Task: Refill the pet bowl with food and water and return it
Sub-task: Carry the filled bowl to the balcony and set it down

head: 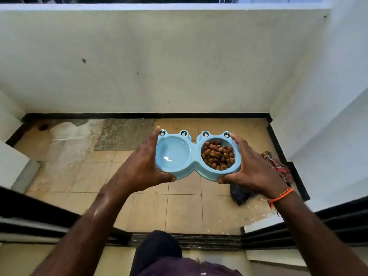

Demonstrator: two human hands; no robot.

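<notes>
Gripping the blue pet bowl [196, 156] at either end, left hand [142, 164] and right hand [252, 166] show no readable writing.

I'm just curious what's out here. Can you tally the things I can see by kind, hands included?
Hands: 2, left hand and right hand
Pet bowl: 1
Mat: 1
Dark bag: 1
Rag: 1
Wrist thread: 1
Total: 7

No legible text — none on pet bowl [194, 156] (plain blue).
</notes>
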